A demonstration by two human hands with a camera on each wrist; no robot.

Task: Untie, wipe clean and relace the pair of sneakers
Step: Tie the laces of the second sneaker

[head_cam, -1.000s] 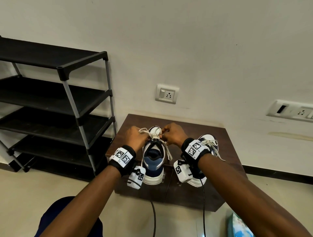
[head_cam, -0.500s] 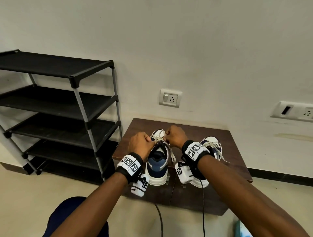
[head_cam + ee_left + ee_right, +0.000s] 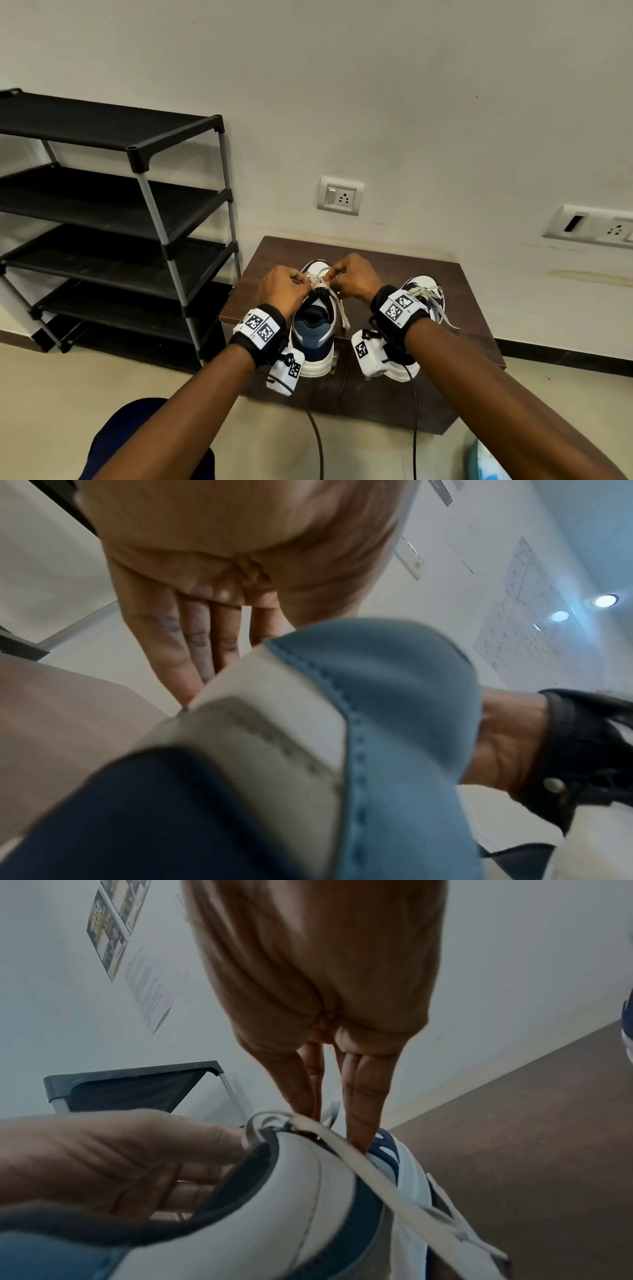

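Note:
Two white and navy sneakers stand heel-toward-me on a low brown table (image 3: 383, 263). The left sneaker (image 3: 315, 339) is between my hands; its blue heel (image 3: 377, 696) fills the left wrist view. My left hand (image 3: 284, 287) and right hand (image 3: 352, 277) meet over its tongue, each pinching the cream lace (image 3: 320, 277) at the top eyelets. In the right wrist view my right fingers (image 3: 356, 1096) reach down onto the lace (image 3: 359, 1156), with the left hand (image 3: 120, 1150) opposite. The right sneaker (image 3: 424, 294), its laces loose, is partly hidden behind my right wrist.
A black multi-tier shoe rack (image 3: 113, 212) stands left of the table against the wall. A wall socket (image 3: 339, 195) is above the table, another socket panel (image 3: 596, 226) at the right. Camera cables (image 3: 318, 442) hang toward the beige floor.
My hands have stayed at the top of the left sneaker's lace and drawn slightly closer together. The head view has shifted, so the rack sits further right and lower.

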